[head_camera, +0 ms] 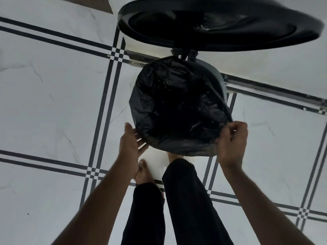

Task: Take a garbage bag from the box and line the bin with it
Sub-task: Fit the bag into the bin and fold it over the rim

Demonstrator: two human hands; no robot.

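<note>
Over the bin point(218, 80), seen from the head camera, the bag point(178, 106) already drapes the rim. The right hand point(231, 140) pinches its edge with curled fingers; the left hand point(130, 140) lies straight-fingered beside it. Pulling harder could tear the thin plastic, or slip the far edge off the rim.

Dim, flat light; wide-angle bending at edges (the raised lid point(219, 23) smears with motion blur).
</note>
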